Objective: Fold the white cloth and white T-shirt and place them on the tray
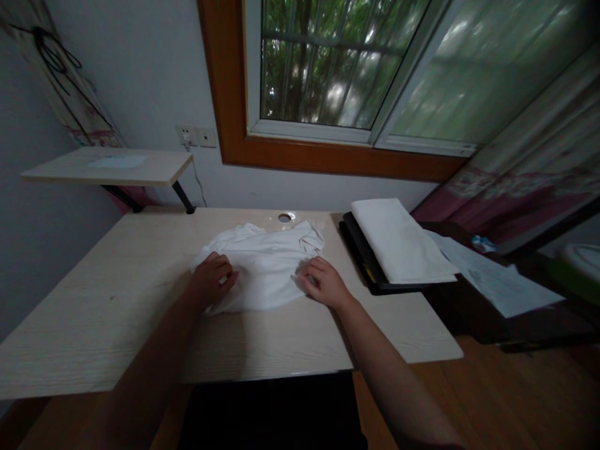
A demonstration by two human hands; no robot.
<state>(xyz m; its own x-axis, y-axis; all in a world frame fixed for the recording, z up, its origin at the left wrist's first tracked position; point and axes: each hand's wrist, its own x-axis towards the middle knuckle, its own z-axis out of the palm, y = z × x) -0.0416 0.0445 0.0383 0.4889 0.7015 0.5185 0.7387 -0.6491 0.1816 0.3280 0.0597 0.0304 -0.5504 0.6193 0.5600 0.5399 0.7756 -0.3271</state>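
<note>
A white cloth garment, which looks like a shirt, lies crumpled and partly folded on the pale wooden desk. At its left side is my left hand, fingers curled and thumb bent towards them, closed on the fabric. My right hand pinches the garment's right edge between thumb and fingers. The exact grip of the left fingertips is partly hidden. Along the far edge the fabric bunches, with a loose folded part at the upper right.
Right of the garment, a folded white cloth rests on black folders. Papers lie on a dark surface beyond. A raised shelf stands at the back left. Behind the desk are a cable hole and a window.
</note>
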